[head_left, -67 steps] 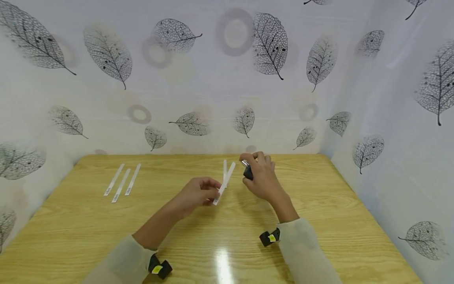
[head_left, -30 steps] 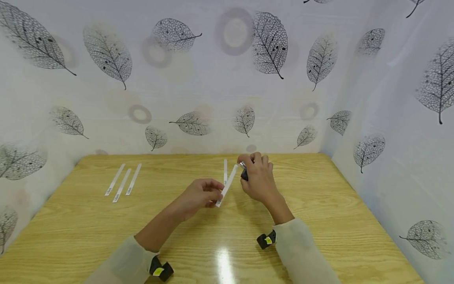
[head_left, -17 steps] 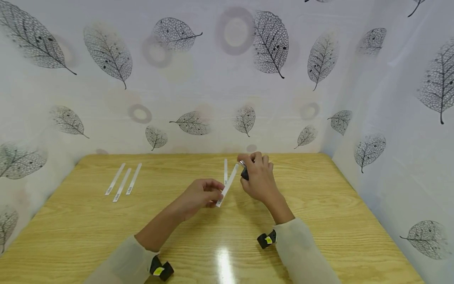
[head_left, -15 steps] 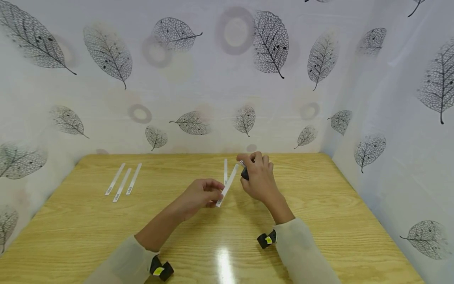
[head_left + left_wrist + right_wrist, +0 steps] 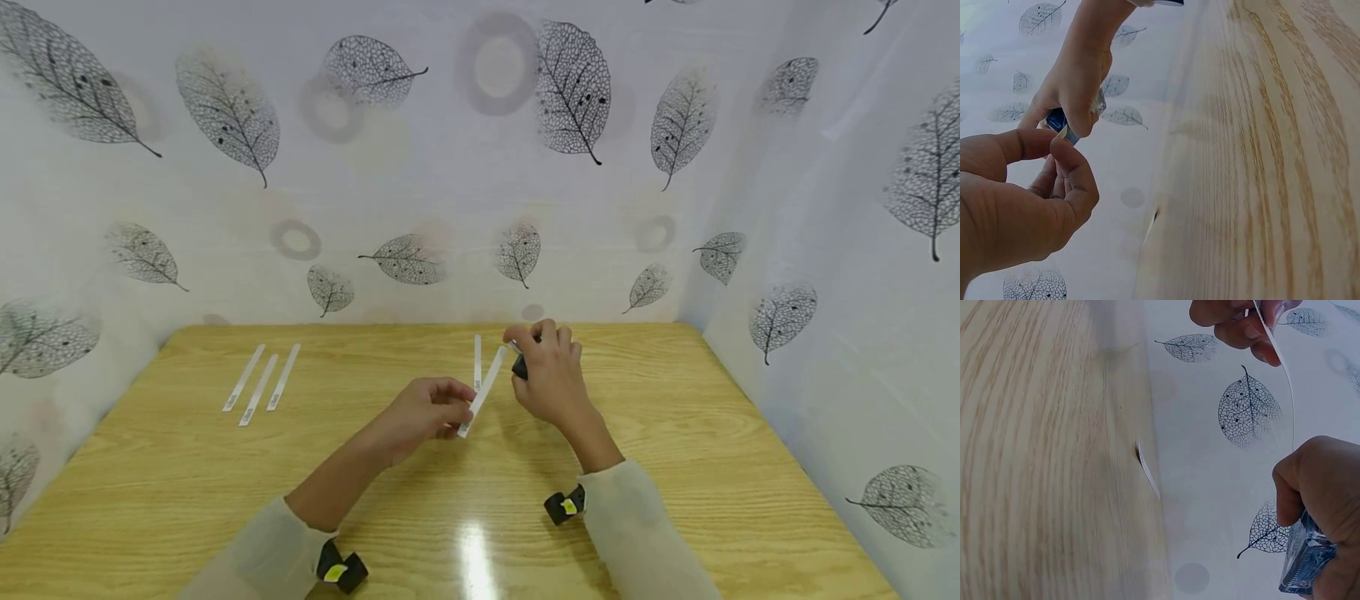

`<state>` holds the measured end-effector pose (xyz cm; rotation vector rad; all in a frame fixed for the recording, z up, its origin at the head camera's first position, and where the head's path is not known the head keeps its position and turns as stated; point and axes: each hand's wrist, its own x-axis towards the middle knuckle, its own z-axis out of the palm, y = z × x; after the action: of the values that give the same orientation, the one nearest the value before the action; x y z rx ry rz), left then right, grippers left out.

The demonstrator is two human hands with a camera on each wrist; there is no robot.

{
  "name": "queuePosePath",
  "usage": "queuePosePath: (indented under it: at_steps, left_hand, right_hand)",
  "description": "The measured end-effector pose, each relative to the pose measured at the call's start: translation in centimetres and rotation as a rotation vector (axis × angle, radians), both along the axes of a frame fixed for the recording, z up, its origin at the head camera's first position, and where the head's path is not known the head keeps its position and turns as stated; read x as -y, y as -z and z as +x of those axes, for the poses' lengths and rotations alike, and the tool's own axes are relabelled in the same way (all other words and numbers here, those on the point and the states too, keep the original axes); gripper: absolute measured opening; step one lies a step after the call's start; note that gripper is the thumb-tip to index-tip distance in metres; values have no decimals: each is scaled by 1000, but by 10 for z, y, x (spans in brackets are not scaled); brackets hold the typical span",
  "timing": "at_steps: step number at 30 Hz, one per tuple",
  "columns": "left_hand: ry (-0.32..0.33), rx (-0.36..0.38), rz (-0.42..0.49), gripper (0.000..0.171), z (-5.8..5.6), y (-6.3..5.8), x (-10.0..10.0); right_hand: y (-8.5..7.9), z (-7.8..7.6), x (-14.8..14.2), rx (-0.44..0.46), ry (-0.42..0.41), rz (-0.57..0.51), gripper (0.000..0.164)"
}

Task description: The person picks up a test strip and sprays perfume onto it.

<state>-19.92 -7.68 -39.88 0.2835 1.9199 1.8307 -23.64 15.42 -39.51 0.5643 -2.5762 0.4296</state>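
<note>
My left hand (image 5: 420, 417) pinches a white perfume test strip (image 5: 483, 387) near its printed lower end. The strip slants up and to the right above the table, its tip close to the other hand. In the right wrist view the strip (image 5: 1286, 372) looks slightly bent. A small glass perfume bottle (image 5: 1307, 556) is gripped in my right hand (image 5: 551, 371), index finger on its top. From the head only a dark side of the bottle (image 5: 521, 367) shows beside the thumb; the fingers hide the rest. Behind the held strip a second test strip (image 5: 477, 358) lies on the table.
Three more test strips (image 5: 258, 392) lie side by side at the table's left. The wooden table (image 5: 675, 500) ends at a leaf-printed curtain (image 5: 450, 183) behind and at the sides. Each wrist carries a small black camera (image 5: 562, 505).
Since about two seconds ago the held strip has shifted slightly right and the bottle moved left towards its tip. In the last half second the right hand has edged back right a little.
</note>
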Motion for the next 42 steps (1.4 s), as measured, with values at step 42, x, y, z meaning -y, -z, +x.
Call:
queuePosePath:
  at_steps: [42]
  left_hand:
    - [-15,7,2,26,-2,1,2]
  right_hand:
    - [-1,-1,-1,5,28,-48,57]
